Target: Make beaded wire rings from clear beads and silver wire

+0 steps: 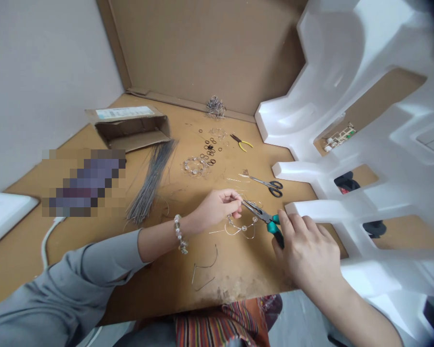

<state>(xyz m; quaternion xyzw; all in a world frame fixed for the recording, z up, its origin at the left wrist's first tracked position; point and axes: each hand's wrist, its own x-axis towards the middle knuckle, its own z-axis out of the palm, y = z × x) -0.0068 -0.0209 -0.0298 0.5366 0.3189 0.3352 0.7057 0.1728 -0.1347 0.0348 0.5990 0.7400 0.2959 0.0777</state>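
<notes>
My right hand (307, 241) grips the teal handles of long-nose pliers (262, 215), whose jaws point left. The tips of the pliers meet the fingers of my left hand (222, 208), which pinch a thin wire. Below the pinch hangs a looped wire piece with clear beads (243, 228), apparently joined to that wire; the exact grip point is too small to make out. Just behind my hands lie scissors with black handles (271, 185). A wire ring with clear beads (196, 166) rests farther back, beside several small dark rings (210, 149).
A bundle of grey wires (150, 188) lies left of centre, before an open cardboard box (133, 130). Yellow-handled pliers (242, 142) and a tangled wire heap (216, 107) are at the back. White moulded foam (300, 212) borders the right side. Wire offcuts (206, 266) lie near the front edge.
</notes>
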